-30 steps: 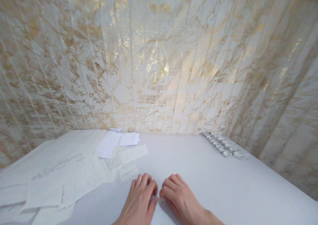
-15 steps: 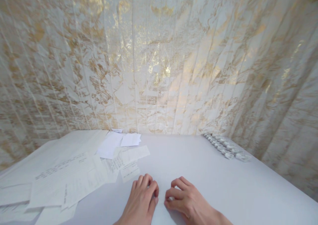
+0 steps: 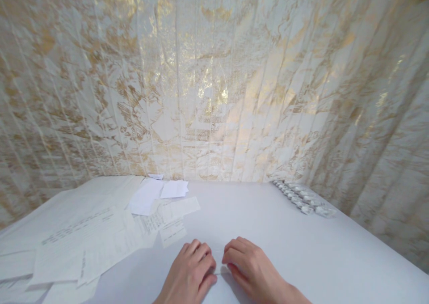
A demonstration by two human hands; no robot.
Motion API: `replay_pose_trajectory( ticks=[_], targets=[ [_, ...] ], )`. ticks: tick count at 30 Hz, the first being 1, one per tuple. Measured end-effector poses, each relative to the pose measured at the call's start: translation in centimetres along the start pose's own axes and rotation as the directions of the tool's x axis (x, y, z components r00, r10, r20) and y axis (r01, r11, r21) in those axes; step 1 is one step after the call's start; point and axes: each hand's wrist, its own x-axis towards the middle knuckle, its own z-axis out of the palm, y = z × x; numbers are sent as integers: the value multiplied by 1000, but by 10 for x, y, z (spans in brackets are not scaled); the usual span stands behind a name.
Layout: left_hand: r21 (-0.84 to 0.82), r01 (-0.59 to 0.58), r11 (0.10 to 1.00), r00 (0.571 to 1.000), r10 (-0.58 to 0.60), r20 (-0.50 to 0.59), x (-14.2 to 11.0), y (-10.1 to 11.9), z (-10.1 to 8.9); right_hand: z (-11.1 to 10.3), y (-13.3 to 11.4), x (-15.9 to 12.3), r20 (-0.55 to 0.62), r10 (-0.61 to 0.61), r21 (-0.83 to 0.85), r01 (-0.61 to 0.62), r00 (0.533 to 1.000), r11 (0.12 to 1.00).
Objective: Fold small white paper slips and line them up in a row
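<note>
My left hand (image 3: 191, 272) and my right hand (image 3: 251, 272) rest side by side on the white table (image 3: 321, 259) near its front edge. The fingers of both hands are curled, and their tips meet over a small, flat white thing (image 3: 218, 273) that I cannot make out. Just beyond my left hand lie printed paper slips (image 3: 172, 232), and a spread of larger printed sheets (image 3: 87, 241) lies further left.
Small white notes (image 3: 174, 188) lie at the back of the table. A row of silver blister packs (image 3: 301, 197) runs along the back right edge. A white and gold patterned curtain (image 3: 214, 94) closes off the back and right side.
My right hand drew a little apart from the left, then came back, so the fingertips meet again. Both hands sit slightly lower in view.
</note>
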Motion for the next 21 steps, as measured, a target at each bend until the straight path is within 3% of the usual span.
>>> replay_pose_trajectory(
  ticks=[7, 12, 16, 19, 21],
  targets=[
    [185, -68, 980, 996, 77, -42, 5, -3, 3, 23, -5, 4, 43, 56, -85, -53, 997, 995],
    [323, -152, 934, 957, 221, -190, 2, -3, 6, 28, -8, 7, -47, -64, -246, 51, 997, 968],
    [323, -173, 930, 933, 260, -249, 0, -2, 6, 30, -10, 7, -139, -127, -321, 77, 982, 944],
    [300, -179, 937, 921, 267, -284, 0, -1, 5, 29, -12, 6, -112, -87, -286, 52, 990, 957],
    [294, -188, 937, 910, 279, -308, 0, 1, 3, 25, -15, 7, -42, 4, -188, -12, 999, 982]
  ],
)
